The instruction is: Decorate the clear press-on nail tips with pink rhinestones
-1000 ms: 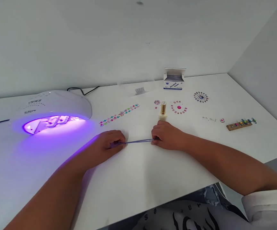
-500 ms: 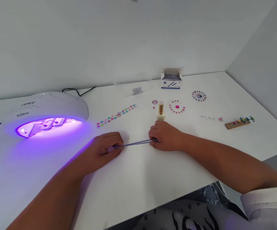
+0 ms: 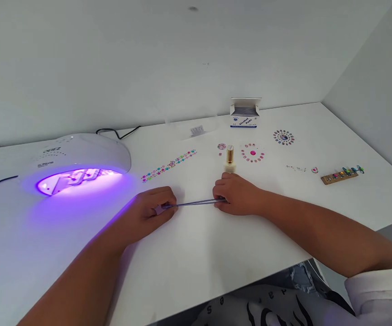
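Between my hands, just above or on the white table [image 3: 189, 253], stretches a slim bluish pair of what look like tweezers [image 3: 196, 203]. Its two thin arms come together toward the left and stand slightly apart toward the right. My left hand [image 3: 153, 208] is closed, pinching the left end with thumb and fingers. My right hand [image 3: 236, 194] is closed around the right end, which its fingers partly hide. Right behind that hand stands a small nail polish bottle [image 3: 230, 156] with a gold cap, its lower part partly covered.
To the left, a white nail lamp [image 3: 83, 151] glows purple. Behind my hands lie a strip of flower stickers [image 3: 169, 166], rings of gems [image 3: 253, 153] and a clear packet [image 3: 196, 130]. An open alcohol pads box [image 3: 243, 120] stands near the wall; a jewelled strip [image 3: 340, 176] lies right.
The whole view has shifted slightly, so everything sits a little further right. Both hands keep their hold on the tweezers, with hardly any movement.
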A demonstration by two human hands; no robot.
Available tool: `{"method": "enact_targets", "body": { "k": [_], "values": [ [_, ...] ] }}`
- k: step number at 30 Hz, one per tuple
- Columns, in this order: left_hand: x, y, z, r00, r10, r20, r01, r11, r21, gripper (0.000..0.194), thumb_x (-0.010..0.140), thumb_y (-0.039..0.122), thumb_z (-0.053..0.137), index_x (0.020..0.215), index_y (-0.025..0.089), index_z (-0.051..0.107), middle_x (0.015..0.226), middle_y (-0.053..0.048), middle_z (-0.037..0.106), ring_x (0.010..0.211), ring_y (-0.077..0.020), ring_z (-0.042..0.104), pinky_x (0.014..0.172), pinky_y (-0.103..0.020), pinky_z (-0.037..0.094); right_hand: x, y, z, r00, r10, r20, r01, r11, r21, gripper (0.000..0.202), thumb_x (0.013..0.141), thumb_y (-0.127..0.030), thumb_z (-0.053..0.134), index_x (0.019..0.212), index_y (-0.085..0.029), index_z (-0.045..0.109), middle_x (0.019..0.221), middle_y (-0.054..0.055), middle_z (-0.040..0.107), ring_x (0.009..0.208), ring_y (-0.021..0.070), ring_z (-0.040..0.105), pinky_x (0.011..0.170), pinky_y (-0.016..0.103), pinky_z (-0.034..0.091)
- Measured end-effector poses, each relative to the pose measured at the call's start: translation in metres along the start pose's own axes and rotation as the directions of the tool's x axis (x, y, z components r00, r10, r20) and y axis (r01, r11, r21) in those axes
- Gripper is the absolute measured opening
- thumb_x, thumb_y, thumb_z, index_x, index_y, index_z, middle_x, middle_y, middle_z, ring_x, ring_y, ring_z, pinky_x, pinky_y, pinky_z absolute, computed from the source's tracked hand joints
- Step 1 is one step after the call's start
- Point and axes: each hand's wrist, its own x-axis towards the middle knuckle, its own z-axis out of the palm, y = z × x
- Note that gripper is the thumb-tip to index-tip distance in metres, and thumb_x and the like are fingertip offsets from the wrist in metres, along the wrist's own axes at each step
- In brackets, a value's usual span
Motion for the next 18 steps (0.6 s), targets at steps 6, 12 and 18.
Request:
{"method": "enact_targets", "body": {
  "k": [6,12,18],
  "values": [
    [-0.0010,-0.0034,0.0008,0.994,0.079,-0.078,-0.078,0.997,0.018,0.016,0.087,0.025,0.046,0.075,0.019,0.054,0.069,0.000,0.051,0.058,-0.0101,0.045,0.043,-0.019,0.033,0.0000,-0.0005,-0.0002,1.000,-0.004,-0.005,0.004,1.000,-0.006,0.007,0.082,-0.019,0.057,0.075,-0.016,0.057,0.077,0.004,0.060,0.077,0.0173,0.043,0.073,0.030,0.035],
    [-0.0017,-0.0037,-0.0001,0.989,0.106,-0.100,-0.105,0.994,0.010,0.011,0.085,0.021,0.049,0.075,0.019,0.054,0.069,0.001,0.051,0.056,-0.0097,0.045,0.039,-0.018,0.029,-0.0012,0.0007,0.0002,1.000,-0.019,-0.020,0.019,1.000,0.009,0.006,0.081,-0.017,0.057,0.075,-0.016,0.059,0.077,0.004,0.058,0.075,0.0168,0.043,0.075,0.031,0.036],
    [-0.0015,-0.0062,0.0019,0.995,0.046,-0.094,-0.048,0.999,-0.015,0.010,0.083,0.022,0.050,0.075,0.019,0.055,0.070,0.001,0.052,0.057,-0.0097,0.046,0.041,-0.018,0.032,-0.0021,0.0014,0.0011,0.999,-0.028,-0.033,0.028,1.000,0.000,0.010,0.081,-0.015,0.055,0.074,-0.016,0.061,0.076,0.004,0.057,0.075,0.0168,0.042,0.073,0.030,0.035]
  ]
}}
